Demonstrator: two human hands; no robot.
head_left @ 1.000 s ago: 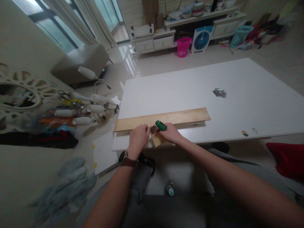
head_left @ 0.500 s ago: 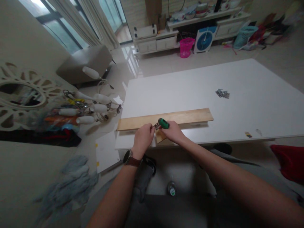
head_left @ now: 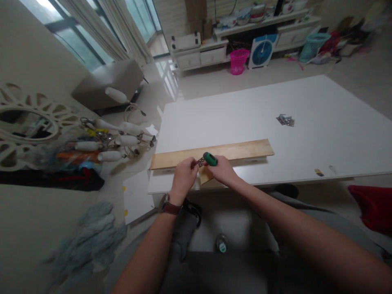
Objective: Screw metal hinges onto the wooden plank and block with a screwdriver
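My right hand (head_left: 224,170) is closed round a green-handled screwdriver (head_left: 210,159); the tool's tip is hidden. Just left of it, my left hand (head_left: 185,175) pinches a small metal bracket (head_left: 201,162) with holes in it. Both hands are over the near edge of a long wooden board (head_left: 241,150), which lies on a white table-like panel (head_left: 220,120). A shorter wooden piece (head_left: 205,174) juts toward me beneath the hands. How the bracket meets the wood is too small to make out.
A small pile of metal brackets (head_left: 285,120) lies on the panel, right of the board. Left of the panel, a lamp with several white shades (head_left: 127,141) stands close by. On the floor below me is a clear bottle (head_left: 221,243). A pink basket (head_left: 239,62) stands beyond.
The view has shifted very slightly. Both hands stay almost where they were, still holding the bracket and the screwdriver.
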